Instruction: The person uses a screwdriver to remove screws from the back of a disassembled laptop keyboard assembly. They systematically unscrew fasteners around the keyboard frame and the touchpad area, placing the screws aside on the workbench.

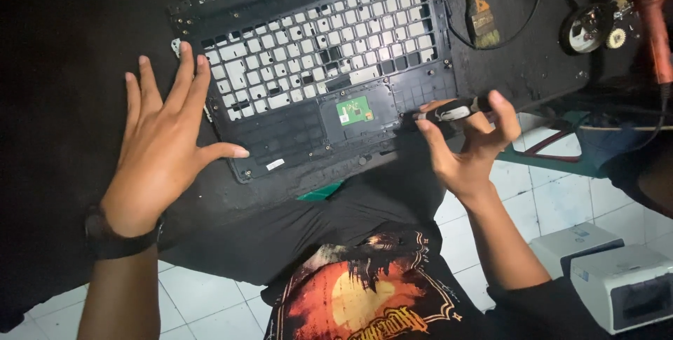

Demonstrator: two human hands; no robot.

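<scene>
Left hand (162, 145) spread flat, empty, over one black plastic laptop keyboard frame (315, 66) at twelve o'clock; right hand (468, 145) pinches one black-and-silver screwdriver (452, 111) at its three o'clock edge.

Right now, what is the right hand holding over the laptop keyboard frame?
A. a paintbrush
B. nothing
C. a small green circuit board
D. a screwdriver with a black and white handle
D: the right hand pinches a screwdriver with a black and white handle, its tip at the lower right edge of the keyboard frame; the left hand is spread open and holds nothing.
</scene>
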